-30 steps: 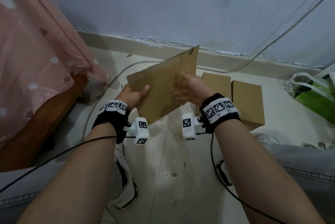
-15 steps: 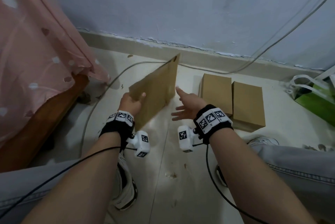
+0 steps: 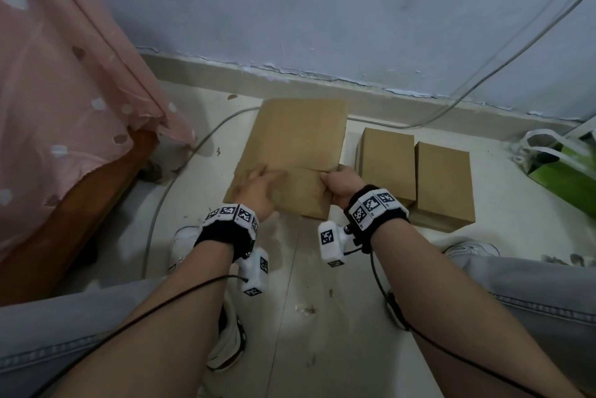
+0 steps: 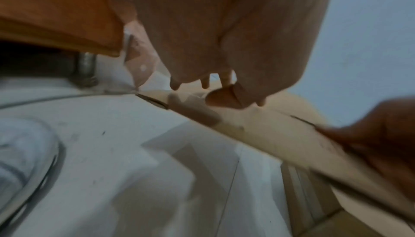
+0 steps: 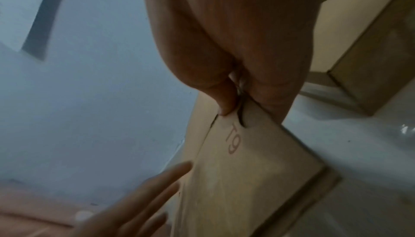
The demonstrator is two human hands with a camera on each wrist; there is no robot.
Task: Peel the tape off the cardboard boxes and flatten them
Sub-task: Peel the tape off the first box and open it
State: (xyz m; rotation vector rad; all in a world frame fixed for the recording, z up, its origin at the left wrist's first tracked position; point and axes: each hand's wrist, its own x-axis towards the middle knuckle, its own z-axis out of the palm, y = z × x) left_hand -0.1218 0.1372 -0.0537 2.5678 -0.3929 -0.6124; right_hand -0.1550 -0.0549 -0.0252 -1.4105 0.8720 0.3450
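Observation:
A flattened cardboard box (image 3: pixel 296 136) lies on the floor in front of the wall. My left hand (image 3: pixel 256 183) rests on its near left part with fingers spread and straight; the left wrist view shows these fingers (image 4: pixel 205 82) over the cardboard (image 4: pixel 258 127). My right hand (image 3: pixel 333 181) grips the box's near right edge at a flap seam. In the right wrist view, its thumb and fingers (image 5: pixel 226 104) pinch the cardboard (image 5: pixel 247 166), which bears a printed "T9". No tape is visible.
Two closed cardboard boxes (image 3: pixel 387 162) (image 3: pixel 443 184) stand side by side just right of the flattened one. A wooden bed frame (image 3: pixel 64 220) under a pink cloth (image 3: pixel 64 91) is on the left. A cable (image 3: pixel 167 191) runs along the floor, and a green bag (image 3: pixel 567 171) lies far right.
The cardboard, held upright in my left hand, now lies flat on the floor. My left hand released it and rests on top. My right hand took hold of the right edge.

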